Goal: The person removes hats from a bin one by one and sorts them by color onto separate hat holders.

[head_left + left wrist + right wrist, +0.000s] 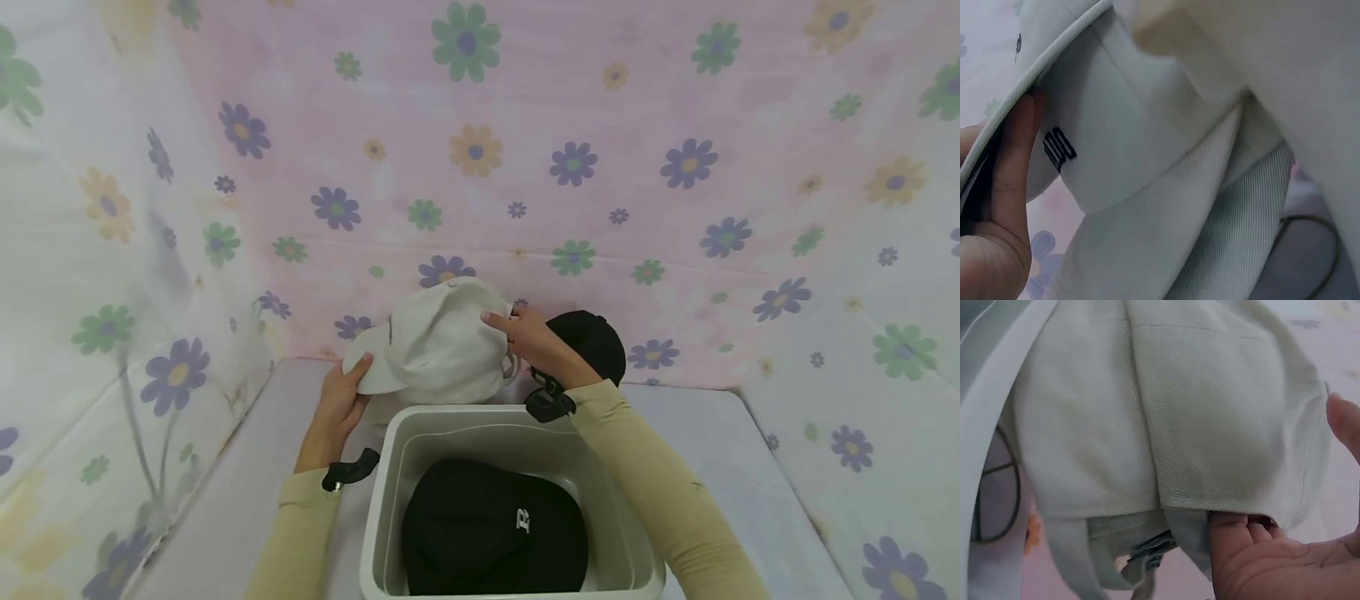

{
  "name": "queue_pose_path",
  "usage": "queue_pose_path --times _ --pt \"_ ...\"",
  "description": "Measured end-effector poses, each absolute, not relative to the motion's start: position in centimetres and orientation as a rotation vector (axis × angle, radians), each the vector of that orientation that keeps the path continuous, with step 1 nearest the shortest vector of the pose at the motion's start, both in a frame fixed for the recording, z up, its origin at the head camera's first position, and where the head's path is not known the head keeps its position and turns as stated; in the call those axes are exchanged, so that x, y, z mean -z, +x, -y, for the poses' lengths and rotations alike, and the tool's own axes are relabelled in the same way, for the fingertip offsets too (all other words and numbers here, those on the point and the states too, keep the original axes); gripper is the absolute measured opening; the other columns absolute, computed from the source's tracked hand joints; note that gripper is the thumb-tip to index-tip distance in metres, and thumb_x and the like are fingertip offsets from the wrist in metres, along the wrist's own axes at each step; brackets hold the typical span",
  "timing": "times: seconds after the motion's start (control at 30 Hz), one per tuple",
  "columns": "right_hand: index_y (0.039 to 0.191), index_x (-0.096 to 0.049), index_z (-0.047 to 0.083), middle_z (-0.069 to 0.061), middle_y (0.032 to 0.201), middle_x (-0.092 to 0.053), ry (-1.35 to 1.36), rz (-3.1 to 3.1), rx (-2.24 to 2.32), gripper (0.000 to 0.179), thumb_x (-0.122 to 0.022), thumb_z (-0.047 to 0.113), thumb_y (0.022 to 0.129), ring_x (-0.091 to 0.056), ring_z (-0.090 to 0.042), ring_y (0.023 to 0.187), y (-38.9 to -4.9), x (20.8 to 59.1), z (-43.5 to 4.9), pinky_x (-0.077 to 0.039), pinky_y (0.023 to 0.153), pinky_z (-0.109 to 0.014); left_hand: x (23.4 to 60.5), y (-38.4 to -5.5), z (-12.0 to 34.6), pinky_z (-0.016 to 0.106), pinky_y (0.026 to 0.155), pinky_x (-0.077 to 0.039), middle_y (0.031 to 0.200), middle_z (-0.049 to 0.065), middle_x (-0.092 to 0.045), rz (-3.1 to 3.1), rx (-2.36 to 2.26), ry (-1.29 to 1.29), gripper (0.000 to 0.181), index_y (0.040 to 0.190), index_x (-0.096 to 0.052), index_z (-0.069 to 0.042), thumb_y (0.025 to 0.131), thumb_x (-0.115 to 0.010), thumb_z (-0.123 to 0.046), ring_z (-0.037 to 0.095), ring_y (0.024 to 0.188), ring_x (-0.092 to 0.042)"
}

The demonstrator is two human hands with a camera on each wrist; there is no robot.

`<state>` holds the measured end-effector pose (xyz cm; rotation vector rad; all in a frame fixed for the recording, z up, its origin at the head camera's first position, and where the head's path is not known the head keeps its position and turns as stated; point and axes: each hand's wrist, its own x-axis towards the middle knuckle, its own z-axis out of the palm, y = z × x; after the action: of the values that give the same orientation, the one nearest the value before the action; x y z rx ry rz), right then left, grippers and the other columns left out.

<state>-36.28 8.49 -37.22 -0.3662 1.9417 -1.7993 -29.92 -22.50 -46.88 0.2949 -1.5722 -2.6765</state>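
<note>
An off-white baseball cap [453, 337] is held above the back edge of the bin, its brim toward the left. My left hand [341, 408] pinches that brim, thumb on top; in the left wrist view the fingers [1013, 175] lie against its underside. At the back of the cap, my right hand [540, 342] grips the lower edge. The right wrist view shows the fingers tucked inside the crown [1222, 419], near the strap, with the thumb outside. Another off-white cap [1116, 131] with black lettering shows beneath, mostly hidden in the head view.
A light plastic bin [371, 517] stands in front, holding a black cap [480, 525] with a white letter. Another black cap [603, 342] sits behind my right wrist, against the flowered cloth wall [525, 108]. Cloth walls also rise at left and right of the pale table [720, 450].
</note>
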Motion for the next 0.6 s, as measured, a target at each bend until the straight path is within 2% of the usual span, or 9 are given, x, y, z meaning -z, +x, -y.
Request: queue_pose_path --times 0.1,0.2,0.37,0.5,0.6 --pt "0.154 -0.037 0.007 -0.014 0.148 -0.049 -0.398 -2.097 1.652 0.067 -0.065 0.037 0.101 -0.055 -0.032 0.131 -36.3 37.8 -8.4 -0.048 0.107 -0.049 47.5 -30.1 22.7 0.018 0.09 -0.051 0.117 -0.006 -0.056 1.651 2.65 0.318 0.047 0.148 -0.036 -0.008 0.107 -0.053 -0.023 0.003 0.105 -0.06" --pt "0.147 -0.046 0.009 -0.014 0.137 -0.057 -0.421 -2.154 1.581 0.062 -0.069 0.039 0.098 -0.06 -0.031 0.12 -36.4 38.4 -8.3 -0.052 0.101 -0.05 48.3 -30.1 23.0 0.018 0.091 -0.051 0.122 -0.004 -0.052 1.728 2.607 0.309 0.055 0.153 -0.029 -0.004 0.107 -0.052 -0.023 0.003 0.107 -0.058" --pt "0.14 -0.05 0.007 -0.013 0.13 -0.06 -0.446 -2.209 1.513 0.06 -0.073 0.037 0.094 -0.061 -0.027 0.113 -35.9 38.9 -8.2 -0.047 0.103 -0.052 50.1 -29.8 23.0 0.019 0.09 -0.051 0.133 0.002 -0.046 1.858 2.548 0.315 0.061 0.157 -0.025 -0.002 0.107 -0.053 -0.025 0.002 0.106 -0.058" --pt "0.136 -0.051 0.005 -0.015 0.123 -0.064 -0.525 -2.255 1.434 0.056 -0.074 0.035 0.094 -0.065 -0.026 0.104 -35.5 39.2 -8.0 -0.054 0.094 -0.046 51.6 -29.3 23.1 0.021 0.087 -0.052 0.136 0.006 -0.045 1.93 2.537 0.345 0.063 0.158 -0.023 -0.005 0.107 -0.053 -0.028 0.001 0.103 -0.059" --pt "0.139 -0.046 0.003 -0.016 0.125 -0.061 -0.589 -2.324 1.348 0.064 -0.075 0.037 0.093 -0.066 -0.026 0.102 -35.3 39.4 -7.8 -0.057 0.09 -0.043 52.3 -29.1 23.2 0.022 0.086 -0.053 0.138 0.008 -0.044 1.918 2.539 0.344 0.062 0.158 -0.023 -0.007 0.108 -0.053 -0.026 0.002 0.103 -0.06"
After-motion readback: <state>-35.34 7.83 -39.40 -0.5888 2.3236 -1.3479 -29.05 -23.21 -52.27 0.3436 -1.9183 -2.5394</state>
